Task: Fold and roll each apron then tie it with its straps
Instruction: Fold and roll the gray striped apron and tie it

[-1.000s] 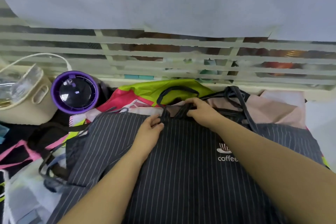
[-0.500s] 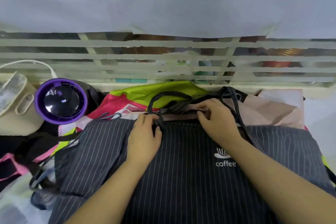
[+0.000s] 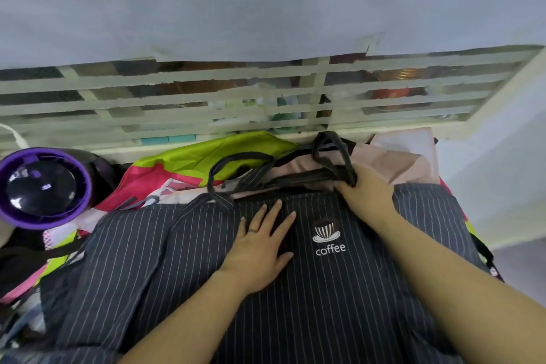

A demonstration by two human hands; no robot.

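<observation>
- The left hand (image 3: 261, 248) lies flat on the apron, palm down, fingers straight and a little spread. A thin ring (image 3: 253, 230) shows on one finger.
- The right hand (image 3: 367, 196) is at the apron's far edge, its fingers curled round a bunch of dark straps (image 3: 331, 154) that stand up in a loop above the knuckles.
- The apron (image 3: 325, 304) is dark with fine white pinstripes. It is spread right in front of the person, on top of a heap of other cloth, and both forearms reach across it.
- A white cup logo with the word "coffee" (image 3: 327, 235) sits between the two hands.
- Another strap loop (image 3: 236, 158) lies loose just beyond the left fingertips.
- Under and behind the apron are lime-green fabric (image 3: 206, 154), red-pink fabric (image 3: 139, 183) and pale pink fabric (image 3: 399, 156).
- A round purple-rimmed device (image 3: 44, 186) sits at the far left.
- A pale slatted grille (image 3: 177, 97) runs across behind the heap, with grey-blue cloth (image 3: 266, 9) hanging above it.
</observation>
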